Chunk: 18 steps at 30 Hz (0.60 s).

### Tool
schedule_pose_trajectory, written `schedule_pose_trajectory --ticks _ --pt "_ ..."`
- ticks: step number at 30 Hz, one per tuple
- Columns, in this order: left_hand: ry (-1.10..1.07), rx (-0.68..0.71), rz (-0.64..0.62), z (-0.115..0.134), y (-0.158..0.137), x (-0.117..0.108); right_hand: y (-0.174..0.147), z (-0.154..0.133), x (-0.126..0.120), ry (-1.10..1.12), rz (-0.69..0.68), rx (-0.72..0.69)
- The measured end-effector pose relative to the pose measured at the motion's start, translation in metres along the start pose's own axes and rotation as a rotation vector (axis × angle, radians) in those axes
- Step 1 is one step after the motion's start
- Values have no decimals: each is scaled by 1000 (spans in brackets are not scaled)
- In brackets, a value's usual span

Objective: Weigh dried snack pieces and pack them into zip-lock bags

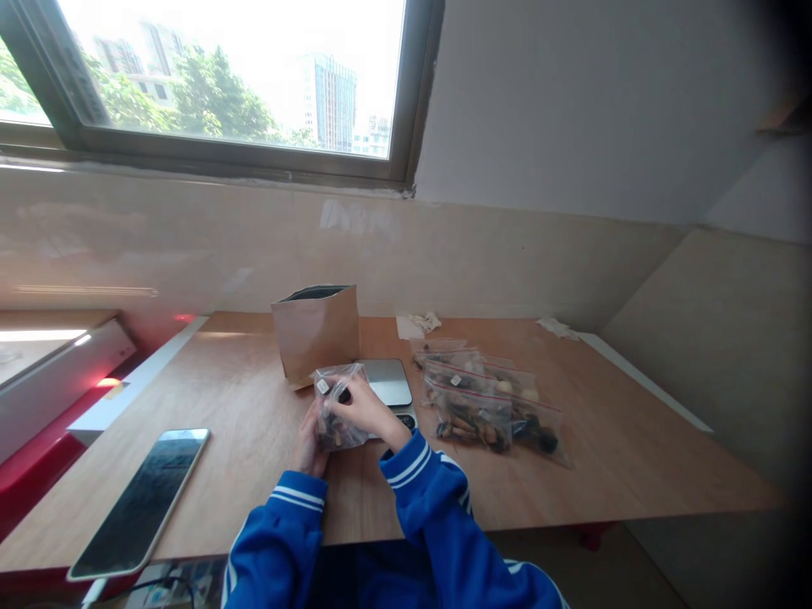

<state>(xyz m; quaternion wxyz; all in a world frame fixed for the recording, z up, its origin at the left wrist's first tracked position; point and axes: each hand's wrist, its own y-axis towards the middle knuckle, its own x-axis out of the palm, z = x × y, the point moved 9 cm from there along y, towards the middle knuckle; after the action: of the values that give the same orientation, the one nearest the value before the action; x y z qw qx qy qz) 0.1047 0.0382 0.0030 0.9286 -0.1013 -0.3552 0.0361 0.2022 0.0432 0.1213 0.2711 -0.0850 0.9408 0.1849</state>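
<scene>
My left hand [309, 440] is closed around the left side of a clear zip bag [336, 436] with brownish dried pieces and a small white label inside. At the bag's mouth, my right hand [363, 408] pinches a small dark piece [344, 395] between thumb and fingers. What exactly the piece is, I cannot make out. Just behind the bag stands an open brown paper bag [317, 334], upright. A kitchen scale [388, 381] with a silver plate lies beside my right hand, its display partly covered by my wrist.
Several filled zip bags [473, 414] of dried, mushroom-like pieces lie overlapping right of the scale. A smartphone [143, 503] with a white cable rests at the table's left front. Crumpled white tissue [422, 324] lies by the wall, under the window [254, 156].
</scene>
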Motion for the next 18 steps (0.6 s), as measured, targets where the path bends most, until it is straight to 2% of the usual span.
schedule_pose_trajectory --ticks 4,13,18 --pt "26 10 -3 2 -2 3 -4 -1 -1 -11 19 -2" --pt "2 30 46 0 2 -7 -7 -7 0 7 18 -29" --pt "25 27 -8 -2 2 -4 -6 -8 1 28 49 -33"
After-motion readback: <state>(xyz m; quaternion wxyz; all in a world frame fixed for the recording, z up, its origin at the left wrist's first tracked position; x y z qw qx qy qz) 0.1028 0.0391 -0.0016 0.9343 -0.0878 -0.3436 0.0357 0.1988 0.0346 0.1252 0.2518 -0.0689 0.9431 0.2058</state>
